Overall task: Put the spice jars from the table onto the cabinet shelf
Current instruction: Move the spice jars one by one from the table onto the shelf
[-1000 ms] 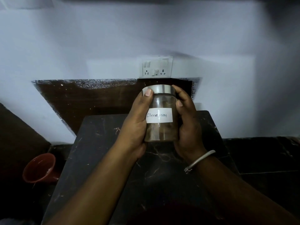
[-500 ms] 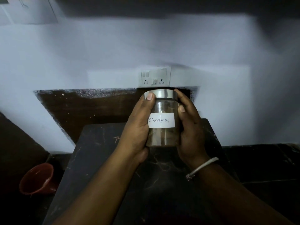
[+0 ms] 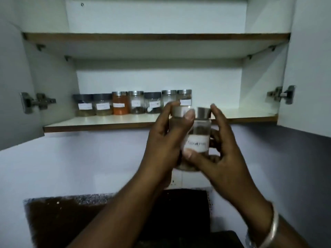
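A clear glass cinnamon jar (image 3: 199, 133) with a silver lid and a white handwritten label is held up in front of the cabinet. My left hand (image 3: 166, 140) grips its left side and my right hand (image 3: 222, 154) its right side. The jar is blurred and sits just below and in front of the lower cabinet shelf (image 3: 100, 122). Several labelled spice jars (image 3: 132, 102) stand in a row on that shelf, one with orange powder (image 3: 120, 103). The right part of the shelf (image 3: 250, 113) is bare.
The cabinet doors stand open, with hinges at left (image 3: 34, 102) and right (image 3: 283, 94). An upper shelf (image 3: 157, 36) spans the cabinet above. A dark stone table (image 3: 193, 238) lies below, with a dark backsplash patch (image 3: 71, 212) on the wall.
The view has tilted up from the table to the open cabinet. Both hands have lifted the cinnamon jar from above the table to the level of the lower shelf.
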A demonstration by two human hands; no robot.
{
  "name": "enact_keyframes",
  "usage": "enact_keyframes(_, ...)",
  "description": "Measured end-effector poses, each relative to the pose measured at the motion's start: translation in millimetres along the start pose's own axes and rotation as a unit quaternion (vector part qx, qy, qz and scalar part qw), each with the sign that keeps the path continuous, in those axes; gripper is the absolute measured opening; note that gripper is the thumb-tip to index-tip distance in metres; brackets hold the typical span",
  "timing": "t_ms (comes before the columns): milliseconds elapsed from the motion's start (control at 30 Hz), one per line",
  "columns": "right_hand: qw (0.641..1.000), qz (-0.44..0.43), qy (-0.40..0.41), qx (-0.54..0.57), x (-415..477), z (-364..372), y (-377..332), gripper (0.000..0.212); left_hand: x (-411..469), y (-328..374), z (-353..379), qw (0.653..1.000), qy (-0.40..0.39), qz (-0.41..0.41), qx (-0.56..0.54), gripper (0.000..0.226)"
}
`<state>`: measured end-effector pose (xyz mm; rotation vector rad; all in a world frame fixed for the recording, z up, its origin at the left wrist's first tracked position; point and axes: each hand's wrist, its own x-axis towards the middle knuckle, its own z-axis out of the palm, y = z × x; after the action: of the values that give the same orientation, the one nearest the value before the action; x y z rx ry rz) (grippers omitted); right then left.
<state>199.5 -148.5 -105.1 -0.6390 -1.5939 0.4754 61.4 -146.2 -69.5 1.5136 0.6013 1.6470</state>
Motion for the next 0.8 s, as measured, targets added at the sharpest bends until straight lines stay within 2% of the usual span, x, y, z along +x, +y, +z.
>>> enact_keyframes(67, 1.000, -0.022, 0.003, 0.005, 35, -10, -3, 0.093, 35, 13, 4, 0.999, -0.020, 0.010, 0.028, 0.032)
enact_keyframes(133, 1.000, -0.015, -0.001, 0.007, 69, -18, 1, 0.092, 72, 18, 3, 0.996, -0.037, 0.022, 0.077, 0.032)
enact_keyframes(233, 0.999, 0.013, 0.027, -0.029, 121, -28, 20, 0.093, 129, 11, -13, 0.984, 0.001, 0.001, 0.179, 0.052)
enact_keyframes(267, 0.998, 0.021, 0.038, -0.050, 139, -32, 29, 0.094, 147, 3, -24, 0.966, 0.030, 0.011, 0.257, 0.057)
enact_keyframes(300, 0.996, 0.030, 0.047, -0.069, 156, -37, 38, 0.094, 161, -7, -37, 0.926, 0.043, 0.030, 0.375, 0.059)
enact_keyframes(333, 0.994, 0.040, 0.052, -0.085, 174, -42, 49, 0.094, 171, -20, -52, 0.869, 0.032, 0.034, 0.492, 0.059)
enact_keyframes(400, 0.990, 0.073, 0.050, -0.108, 209, -51, 73, 0.096, 182, -50, -76, 0.763, -0.005, -0.008, 0.646, 0.057)
enact_keyframes(467, 0.985, 0.117, 0.036, -0.123, 245, -56, 98, 0.103, 186, -82, -90, 0.701, 0.012, -0.029, 0.713, 0.053)
enact_keyframes(500, 0.981, 0.138, 0.026, -0.134, 260, -56, 110, 0.107, 185, -94, -92, 0.682, 0.038, -0.013, 0.730, 0.051)
enact_keyframes(600, 0.962, 0.171, 0.002, -0.211, 299, -53, 141, 0.109, 194, -110, -95, 0.669, 0.071, 0.051, 0.738, 0.045)
enact_keyframes(733, 0.930, 0.228, -0.007, -0.288, 331, -48, 171, 0.089, 203, -116, -106, 0.662, 0.062, 0.074, 0.744, 0.045)
enact_keyframes(800, 0.920, 0.242, -0.014, -0.307, 344, -48, 183, 0.088, 205, -119, -107, 0.654, 0.066, 0.090, 0.748, 0.046)
